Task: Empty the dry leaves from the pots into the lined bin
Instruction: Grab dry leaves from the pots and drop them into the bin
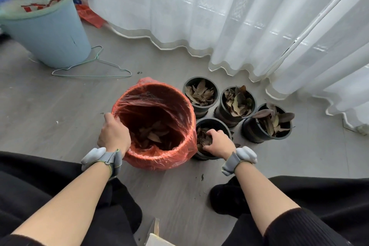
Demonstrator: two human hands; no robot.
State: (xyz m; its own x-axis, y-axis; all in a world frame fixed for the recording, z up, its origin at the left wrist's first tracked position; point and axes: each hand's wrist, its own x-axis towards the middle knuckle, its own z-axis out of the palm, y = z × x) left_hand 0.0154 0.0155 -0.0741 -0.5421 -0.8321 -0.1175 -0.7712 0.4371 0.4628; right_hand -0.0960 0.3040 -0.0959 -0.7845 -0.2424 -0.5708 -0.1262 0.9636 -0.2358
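A bin lined with an orange plastic bag (185, 114) stands on the floor in front of me, with some dry brown leaves at its bottom. My left hand (113, 136) grips the bin's near-left rim. Several black pots of dry leaves stand to the bin's right. The nearest pot (214, 124) touches the bin, and my right hand (218, 143) is inside it, fingers curled round a bunch of dry leaves (203, 138). Three more pots (200, 93) (236, 103) (268, 123) sit behind it, each filled with leaves.
A light blue bucket (52, 34) with a bag in it stands at the back left, a wire hanger (93, 68) on the floor beside it. White curtains (229, 16) hang along the back and right. My knees in black trousers frame the bottom. Leaf crumbs dot the grey floor.
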